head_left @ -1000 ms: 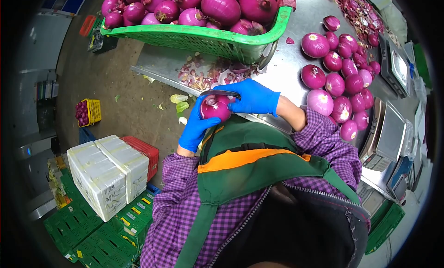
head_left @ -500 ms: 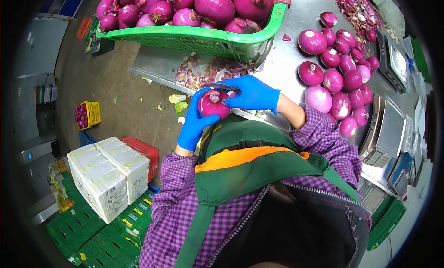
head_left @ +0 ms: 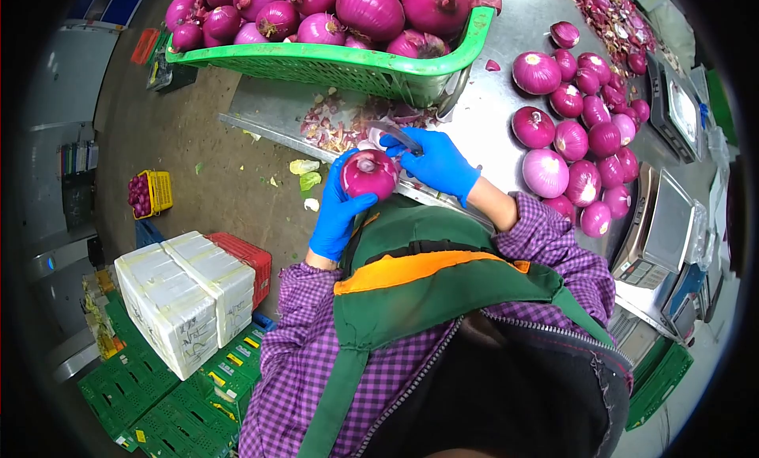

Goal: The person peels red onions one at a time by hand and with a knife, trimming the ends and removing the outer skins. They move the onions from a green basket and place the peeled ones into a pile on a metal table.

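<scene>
A red onion [head_left: 369, 176] sits in my left hand [head_left: 335, 218], blue-gloved, with the fingers and thumb closed round its side and its stem end facing up. My right hand [head_left: 441, 166], gloved in blue too, grips a knife [head_left: 393, 133] whose dark blade points left, above and just apart from the onion. Behind both hands, onion skins and scraps [head_left: 336, 119] lie on the metal table [head_left: 261, 100]. To the right of my right hand, several peeled red onions [head_left: 545, 173] are grouped on the tabletop.
A green basket [head_left: 316, 69] heaped with red onions stands at the table's far side. Scales [head_left: 664, 229] line the right edge, near a pile of skins [head_left: 609, 19]. White foam boxes [head_left: 186, 296] rest on green crates [head_left: 158, 410] at the lower left. Leaf scraps [head_left: 307, 179] litter the floor.
My right hand has drawn the knife away from the onion, slightly right and down, and the blade now tilts upward to the left. My left hand keeps the onion in nearly the same place.
</scene>
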Demonstrator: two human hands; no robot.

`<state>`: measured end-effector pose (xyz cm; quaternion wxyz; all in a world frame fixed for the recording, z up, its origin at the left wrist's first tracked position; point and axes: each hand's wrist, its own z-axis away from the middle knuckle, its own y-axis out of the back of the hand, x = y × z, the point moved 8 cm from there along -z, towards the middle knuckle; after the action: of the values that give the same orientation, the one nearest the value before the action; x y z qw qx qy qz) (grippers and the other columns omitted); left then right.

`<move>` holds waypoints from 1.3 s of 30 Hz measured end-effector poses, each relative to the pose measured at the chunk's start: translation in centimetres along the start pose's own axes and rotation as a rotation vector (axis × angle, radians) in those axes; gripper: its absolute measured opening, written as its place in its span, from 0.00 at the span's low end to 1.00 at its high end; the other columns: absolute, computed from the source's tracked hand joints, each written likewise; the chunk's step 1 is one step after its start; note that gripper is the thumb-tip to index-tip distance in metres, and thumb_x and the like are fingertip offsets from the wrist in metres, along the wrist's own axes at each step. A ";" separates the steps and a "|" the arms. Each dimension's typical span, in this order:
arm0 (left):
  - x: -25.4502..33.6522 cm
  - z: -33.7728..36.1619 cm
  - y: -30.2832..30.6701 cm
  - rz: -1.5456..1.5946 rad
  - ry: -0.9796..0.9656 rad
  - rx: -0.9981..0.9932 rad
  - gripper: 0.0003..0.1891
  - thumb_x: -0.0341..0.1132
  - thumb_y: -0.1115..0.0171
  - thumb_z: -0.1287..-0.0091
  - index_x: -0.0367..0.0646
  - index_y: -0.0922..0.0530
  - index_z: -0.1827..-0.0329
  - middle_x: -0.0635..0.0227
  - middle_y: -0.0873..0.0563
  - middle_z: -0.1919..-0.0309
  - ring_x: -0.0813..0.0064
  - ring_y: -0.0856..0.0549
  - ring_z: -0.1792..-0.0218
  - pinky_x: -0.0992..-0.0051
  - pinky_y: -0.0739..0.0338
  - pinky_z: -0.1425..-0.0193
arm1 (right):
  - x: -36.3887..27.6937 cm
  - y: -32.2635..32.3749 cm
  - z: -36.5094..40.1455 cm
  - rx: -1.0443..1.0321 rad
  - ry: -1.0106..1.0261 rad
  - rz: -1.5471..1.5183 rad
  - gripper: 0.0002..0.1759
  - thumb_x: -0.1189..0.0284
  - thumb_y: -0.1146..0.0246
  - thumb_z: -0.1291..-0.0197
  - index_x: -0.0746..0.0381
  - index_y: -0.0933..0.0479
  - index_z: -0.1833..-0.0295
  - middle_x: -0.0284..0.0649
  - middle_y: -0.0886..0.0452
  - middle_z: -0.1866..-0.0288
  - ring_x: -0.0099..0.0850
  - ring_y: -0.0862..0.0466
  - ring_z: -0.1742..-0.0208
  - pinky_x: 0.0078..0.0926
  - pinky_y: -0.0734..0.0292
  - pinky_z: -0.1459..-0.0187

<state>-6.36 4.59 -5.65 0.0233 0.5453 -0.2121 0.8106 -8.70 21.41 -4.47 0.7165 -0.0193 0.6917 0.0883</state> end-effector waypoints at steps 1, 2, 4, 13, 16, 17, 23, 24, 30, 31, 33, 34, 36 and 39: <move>0.3 -0.2 0.3 0.002 -0.023 0.029 0.44 0.28 0.24 0.53 0.44 0.37 0.31 0.62 0.28 0.37 0.67 0.27 0.36 0.68 0.30 0.31 | -0.6 0.4 0.4 0.038 0.012 0.028 0.17 0.71 0.38 0.42 0.59 0.20 0.47 0.44 0.16 0.58 0.35 0.15 0.60 0.32 0.21 0.58; 0.4 -0.3 0.6 0.003 -0.045 0.058 0.44 0.27 0.25 0.53 0.44 0.38 0.30 0.62 0.28 0.37 0.67 0.27 0.36 0.67 0.30 0.31 | -1.3 0.2 0.6 0.036 0.014 0.028 0.17 0.71 0.38 0.42 0.59 0.20 0.47 0.44 0.16 0.58 0.35 0.15 0.60 0.32 0.21 0.58; 0.8 -0.1 0.5 -0.015 -0.051 0.063 0.45 0.27 0.24 0.54 0.44 0.38 0.30 0.62 0.28 0.37 0.67 0.27 0.37 0.67 0.29 0.32 | -2.9 -0.1 0.8 0.072 0.112 0.052 0.15 0.69 0.37 0.42 0.58 0.19 0.49 0.44 0.17 0.60 0.38 0.15 0.62 0.35 0.22 0.59; 1.7 0.9 0.8 -0.061 -0.149 0.063 0.48 0.28 0.22 0.57 0.44 0.39 0.30 0.62 0.28 0.39 0.67 0.26 0.37 0.67 0.27 0.33 | 2.8 2.1 0.5 0.155 -0.162 0.339 0.15 0.65 0.35 0.41 0.59 0.19 0.50 0.44 0.17 0.66 0.39 0.17 0.65 0.35 0.22 0.61; 1.2 0.3 1.4 0.005 -0.117 0.113 0.48 0.27 0.23 0.57 0.43 0.40 0.30 0.61 0.27 0.39 0.66 0.26 0.37 0.68 0.26 0.33 | 1.3 -0.2 0.8 0.003 -0.218 -0.138 0.18 0.64 0.35 0.41 0.62 0.19 0.48 0.41 0.17 0.68 0.31 0.16 0.66 0.31 0.22 0.62; 1.2 0.2 1.4 0.006 -0.134 0.100 0.48 0.26 0.23 0.57 0.42 0.40 0.30 0.61 0.28 0.38 0.66 0.26 0.37 0.67 0.27 0.33 | 0.4 -0.7 0.9 -0.022 -0.259 -0.156 0.21 0.63 0.34 0.41 0.64 0.21 0.46 0.39 0.16 0.68 0.25 0.17 0.68 0.27 0.23 0.63; 1.6 0.5 0.7 -0.125 -0.139 0.058 0.49 0.25 0.22 0.57 0.44 0.40 0.30 0.61 0.29 0.37 0.65 0.26 0.36 0.66 0.28 0.31 | 0.9 -2.4 0.1 -0.227 -0.247 -0.116 0.23 0.66 0.35 0.42 0.64 0.24 0.42 0.41 0.16 0.68 0.26 0.17 0.70 0.27 0.21 0.63; 1.7 0.6 0.6 -0.125 -0.139 0.058 0.49 0.25 0.22 0.57 0.44 0.40 0.30 0.61 0.29 0.37 0.65 0.26 0.36 0.66 0.28 0.31 | 0.5 -2.3 0.2 -0.244 -0.249 -0.053 0.23 0.67 0.36 0.43 0.64 0.24 0.42 0.41 0.16 0.69 0.26 0.17 0.70 0.27 0.21 0.63; 2.0 0.5 0.4 -0.258 -0.157 0.013 0.49 0.25 0.22 0.58 0.45 0.38 0.29 0.63 0.29 0.36 0.66 0.27 0.35 0.65 0.29 0.31 | 0.9 -2.8 0.2 -0.289 -0.275 -0.132 0.25 0.67 0.36 0.45 0.64 0.24 0.41 0.43 0.16 0.67 0.27 0.16 0.70 0.27 0.20 0.61; 1.9 0.5 0.4 -0.243 -0.143 0.009 0.49 0.25 0.22 0.58 0.45 0.38 0.29 0.62 0.28 0.36 0.66 0.27 0.35 0.65 0.29 0.31 | 0.8 -2.7 0.2 -0.289 -0.275 -0.132 0.25 0.67 0.36 0.45 0.64 0.24 0.41 0.43 0.16 0.67 0.27 0.16 0.70 0.27 0.20 0.61; 1.8 0.5 0.5 -0.229 -0.128 0.004 0.49 0.25 0.22 0.58 0.45 0.38 0.29 0.62 0.28 0.36 0.66 0.27 0.36 0.65 0.30 0.31 | 0.9 -2.5 0.3 -0.324 -0.285 0.011 0.25 0.65 0.36 0.45 0.64 0.24 0.43 0.46 0.16 0.66 0.33 0.16 0.68 0.31 0.21 0.60; 1.6 0.5 0.5 -0.218 -0.117 -0.004 0.49 0.25 0.22 0.58 0.44 0.37 0.30 0.62 0.28 0.36 0.66 0.27 0.35 0.66 0.30 0.30 | 0.9 -2.6 0.4 -0.324 -0.285 0.011 0.25 0.65 0.36 0.45 0.64 0.24 0.43 0.46 0.16 0.66 0.33 0.16 0.68 0.31 0.21 0.60; 1.4 0.6 0.6 -0.208 -0.104 -0.013 0.48 0.24 0.22 0.59 0.43 0.37 0.30 0.62 0.27 0.37 0.66 0.27 0.35 0.66 0.30 0.30 | -0.6 -2.0 0.4 -0.187 -0.036 0.178 0.23 0.64 0.37 0.45 0.64 0.23 0.46 0.47 0.15 0.64 0.40 0.16 0.67 0.34 0.22 0.59; 1.3 0.6 0.4 -0.193 -0.089 -0.054 0.48 0.25 0.22 0.59 0.43 0.37 0.30 0.63 0.28 0.36 0.66 0.27 0.35 0.66 0.31 0.30 | 2.7 -2.0 0.0 -0.136 -0.119 0.192 0.24 0.61 0.37 0.43 0.64 0.23 0.45 0.48 0.15 0.62 0.46 0.17 0.64 0.35 0.22 0.56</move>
<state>-6.44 3.74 -4.40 0.1065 0.5977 -0.1812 0.7737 -8.32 19.71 -7.37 0.7417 0.0036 0.6389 0.2043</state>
